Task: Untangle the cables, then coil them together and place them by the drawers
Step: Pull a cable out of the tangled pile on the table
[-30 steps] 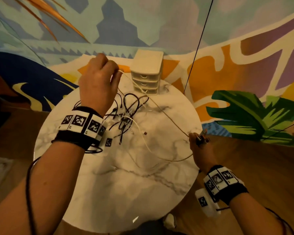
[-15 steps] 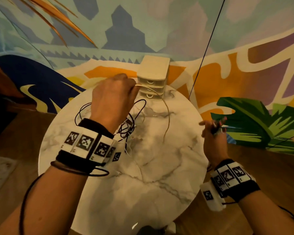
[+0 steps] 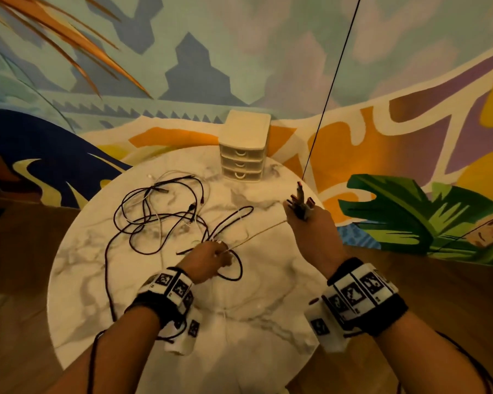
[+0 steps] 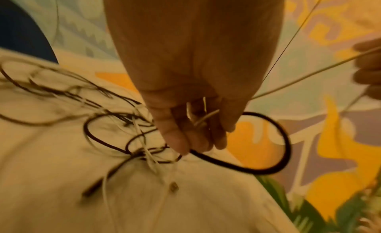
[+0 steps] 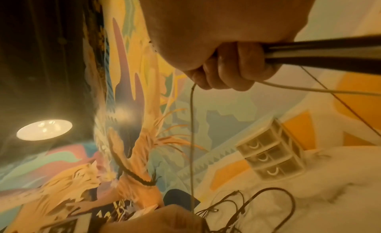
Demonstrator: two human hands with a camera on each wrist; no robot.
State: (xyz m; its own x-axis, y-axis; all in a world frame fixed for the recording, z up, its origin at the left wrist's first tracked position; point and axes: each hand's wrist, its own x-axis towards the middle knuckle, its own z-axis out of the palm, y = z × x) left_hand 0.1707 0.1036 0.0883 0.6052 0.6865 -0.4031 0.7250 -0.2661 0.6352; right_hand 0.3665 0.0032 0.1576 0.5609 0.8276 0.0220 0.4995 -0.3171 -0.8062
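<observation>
L hand (image 3: 208,258) pinches white cable (image 3: 256,236) taut to R hand (image 3: 310,226), which is fisted round cable ends (image 3: 300,201); black tangle (image 3: 160,211) left of L hand.

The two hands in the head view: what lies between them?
A thin white cable stretches taut from the left hand up to the right hand, above bare marble table. The head view shows it best.
</observation>
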